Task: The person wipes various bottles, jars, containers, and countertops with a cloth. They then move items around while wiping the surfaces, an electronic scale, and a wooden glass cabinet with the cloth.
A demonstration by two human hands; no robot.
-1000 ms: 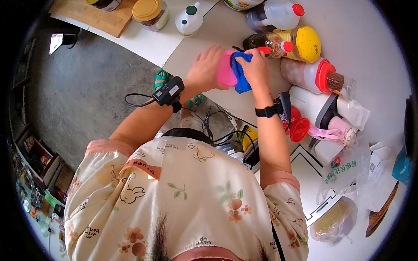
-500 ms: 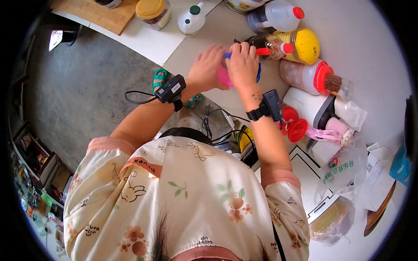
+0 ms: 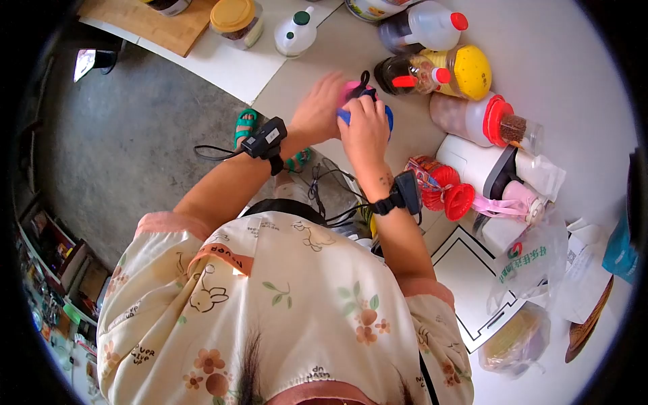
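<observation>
A pink and blue bottle-like container [image 3: 347, 89] with a black strap loop is between my two hands, above the light countertop. My left hand [image 3: 320, 106], slightly blurred, is closed around its pink side. On its blue part lies my right hand [image 3: 364, 126], fingers curled over it. Blue edges show on both sides of this hand. The fingers hide most of the container, so its exact kind is unclear. A dark bottle with a red cap [image 3: 405, 75] is nearest, just beyond my right fingers.
Several jugs and jars line the right side, including a yellow-lidded container [image 3: 472, 71] and a red-lidded jar [image 3: 466, 118]. A white jug with a green cap [image 3: 295, 34] stands ahead, beside a yellow-topped jar [image 3: 236, 23]. A plastic bag [image 3: 530, 263] lies at right.
My right hand has shifted left and down, carrying the blue part along. The black strap loop and more of the dark bottle have come into view. My left hand has barely moved.
</observation>
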